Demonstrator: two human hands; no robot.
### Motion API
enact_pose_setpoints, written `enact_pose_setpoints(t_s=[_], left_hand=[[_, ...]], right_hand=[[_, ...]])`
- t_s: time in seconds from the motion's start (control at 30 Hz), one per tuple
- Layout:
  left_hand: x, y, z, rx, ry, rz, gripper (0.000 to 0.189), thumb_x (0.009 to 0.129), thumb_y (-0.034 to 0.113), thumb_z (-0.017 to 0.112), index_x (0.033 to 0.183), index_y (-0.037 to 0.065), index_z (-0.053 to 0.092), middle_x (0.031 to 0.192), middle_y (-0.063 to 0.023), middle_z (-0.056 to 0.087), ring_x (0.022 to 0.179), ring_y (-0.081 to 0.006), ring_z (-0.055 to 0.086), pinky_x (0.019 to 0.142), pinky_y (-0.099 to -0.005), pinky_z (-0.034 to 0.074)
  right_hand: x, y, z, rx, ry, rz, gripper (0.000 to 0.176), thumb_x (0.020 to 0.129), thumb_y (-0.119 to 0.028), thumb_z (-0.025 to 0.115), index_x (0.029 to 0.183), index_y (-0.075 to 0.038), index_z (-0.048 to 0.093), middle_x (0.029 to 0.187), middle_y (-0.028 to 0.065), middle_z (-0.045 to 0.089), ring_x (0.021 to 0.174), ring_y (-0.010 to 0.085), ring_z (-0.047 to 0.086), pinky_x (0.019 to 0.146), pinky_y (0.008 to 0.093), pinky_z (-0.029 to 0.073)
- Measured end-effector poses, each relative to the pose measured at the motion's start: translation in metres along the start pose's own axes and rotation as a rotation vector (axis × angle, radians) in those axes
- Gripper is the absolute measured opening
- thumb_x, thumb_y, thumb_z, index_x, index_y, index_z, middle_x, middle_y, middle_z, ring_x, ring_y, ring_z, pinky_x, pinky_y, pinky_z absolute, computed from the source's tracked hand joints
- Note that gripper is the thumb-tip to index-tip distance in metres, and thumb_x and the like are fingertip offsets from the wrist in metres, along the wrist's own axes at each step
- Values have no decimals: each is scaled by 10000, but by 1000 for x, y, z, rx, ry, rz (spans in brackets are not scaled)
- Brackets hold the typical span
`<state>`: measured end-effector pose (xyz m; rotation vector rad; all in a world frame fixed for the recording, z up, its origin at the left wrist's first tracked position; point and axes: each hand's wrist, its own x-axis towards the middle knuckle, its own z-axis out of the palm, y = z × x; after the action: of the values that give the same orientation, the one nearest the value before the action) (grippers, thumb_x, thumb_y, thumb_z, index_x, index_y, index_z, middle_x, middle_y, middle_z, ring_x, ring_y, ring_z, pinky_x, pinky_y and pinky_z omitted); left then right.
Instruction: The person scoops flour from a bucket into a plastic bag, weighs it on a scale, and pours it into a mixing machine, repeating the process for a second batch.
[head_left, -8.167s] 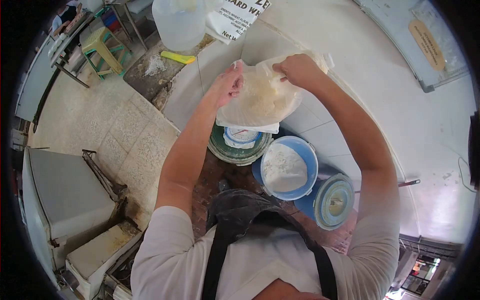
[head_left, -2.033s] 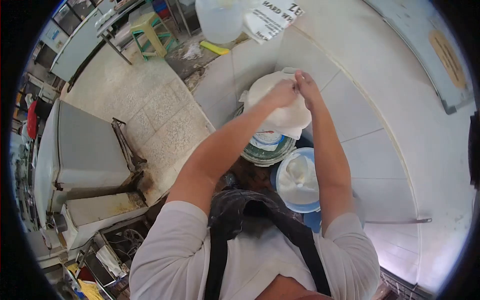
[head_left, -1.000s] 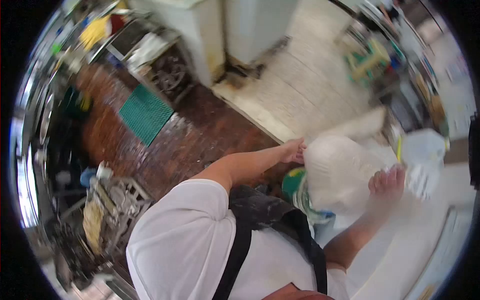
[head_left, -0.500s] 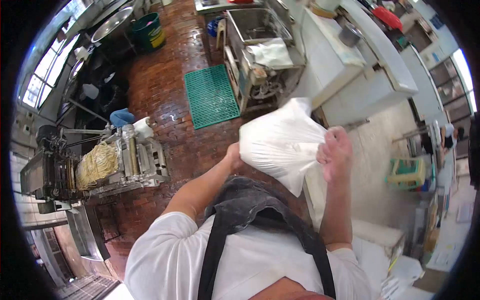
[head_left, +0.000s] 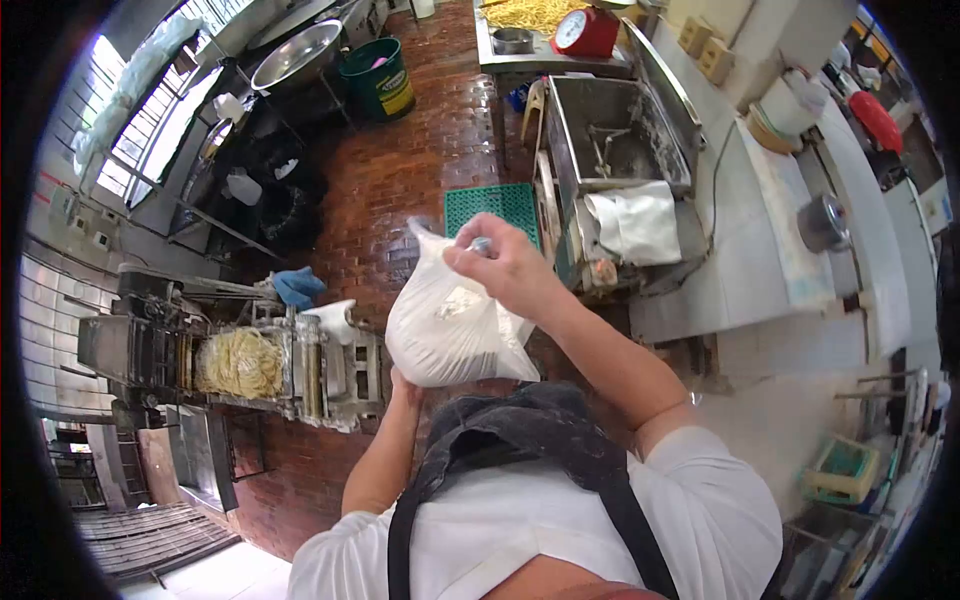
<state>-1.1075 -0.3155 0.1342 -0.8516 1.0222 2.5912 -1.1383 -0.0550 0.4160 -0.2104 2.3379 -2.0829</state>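
Note:
A full plastic bag of white powder, which looks like flour, hangs in front of my apron, tilted. My right hand is closed on the gathered plastic at its top. Something small and shiny shows between the thumb and fingers there, too small to make out. From below, my left hand bears the lower left side of the bag; most of its fingers are hidden behind the plastic.
To the left stands a roller machine with yellow noodles on it. Ahead right are a metal mixer tub with a white cloth, a red scale and a metal pot. A green mat lies on the brick floor.
The bag has swung left and turned upright from lying sideways. My right hand has moved left and forward, still gripping the top. The view has turned, bringing the scale into sight.

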Motion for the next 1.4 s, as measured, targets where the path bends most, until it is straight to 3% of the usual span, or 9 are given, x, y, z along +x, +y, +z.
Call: enact_pose_setpoints(t_s=[0.27,0.5,0.57,0.83,0.9,0.97,1.07,1.2,1.4], left_hand=[[103,65,121,-57,30,77,445,1014,255,402,1331,-26,538,1251,-158,643,1114,-336,638,950,-496,522],[281,114,233,111,-33,-8,438,1012,237,418,1348,-27,519,1271,-158,631,1119,-329,638,957,-480,524],[332,126,286,218,-50,-31,435,1011,226,426,1356,-26,508,1287,-158,622,1126,-323,638,960,-464,527],[475,104,542,729,-583,9,310,982,209,520,1117,-40,645,1025,-108,702,871,-224,692,679,-374,551],[588,48,552,935,-601,76,224,989,157,528,1054,-22,645,958,-114,698,742,-209,681,639,-370,549],[570,36,591,891,-556,55,277,1001,174,520,906,-18,694,693,-22,615,582,-144,536,547,-345,432],[559,40,624,1227,-610,188,310,996,220,545,895,-38,685,650,-61,626,568,-188,567,559,-371,445],[542,54,668,1666,-817,408,337,977,270,564,892,-37,672,726,-227,645,663,-313,653,638,-432,482],[556,54,710,1905,-1157,499,312,968,293,568,919,2,668,824,-271,634,810,-459,623,696,-475,482]], right_hand=[[183,43,-48,10,-78,12,354,898,-368,707,988,-52,575,781,32,585,745,106,543,662,273,445],[334,80,-142,-19,251,72,275,894,-305,716,991,-79,591,807,7,586,692,62,505,555,233,412],[363,91,-181,-59,445,69,280,877,-290,725,971,-46,626,924,79,640,833,175,601,769,318,500],[401,129,-342,93,938,125,293,950,-300,660,1095,-74,544,726,-57,476,555,31,396,489,219,343],[409,161,-373,179,1020,208,291,977,-332,615,1086,-72,545,716,-52,469,553,36,398,489,218,358],[418,201,-394,188,1018,224,300,999,-359,573,1086,-73,544,717,-40,476,554,42,405,487,222,373],[418,249,-429,130,1106,370,348,1006,-396,551,1128,-70,545,727,-36,481,585,59,430,523,237,401],[418,288,-461,82,1121,589,510,982,-503,531,1178,-33,530,885,74,580,784,164,548,681,347,493],[423,337,-460,-147,1238,717,571,976,-445,541,1309,14,475,1130,209,642,1006,330,627,919,411,480]])
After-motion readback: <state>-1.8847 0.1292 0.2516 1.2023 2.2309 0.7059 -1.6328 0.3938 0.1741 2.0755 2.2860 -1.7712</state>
